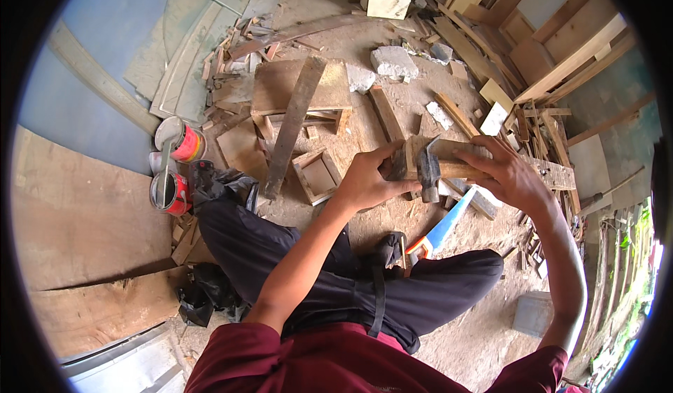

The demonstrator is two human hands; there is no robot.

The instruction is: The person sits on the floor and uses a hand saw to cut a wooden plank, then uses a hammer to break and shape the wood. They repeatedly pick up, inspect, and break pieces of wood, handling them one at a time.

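Note:
Over the floor in front of me, my left hand (371, 177) grips the left end of a wood block (415, 156), its thumb and fingers around that end. A claw hammer (429, 174) lies across the block's near side, its dark metal head turned sideways with claw up and striking face down. My right hand (506, 175) is closed about the hammer's pale wooden handle, its fingers over the block's right part. How far those fingers wrap is partly hidden. Below the hands, a handsaw (449, 223) with a blue blade and orange-white handle lies by my leg.
A small wooden table (301, 88) stands ahead with a long plank (296, 123) leaning on it. A small wooden frame (317, 175) sits nearby. Two red paint cans (184, 143) are at left, and stacked boards (484, 49) at right. Wood scraps and concrete chunks (394, 62) litter the floor.

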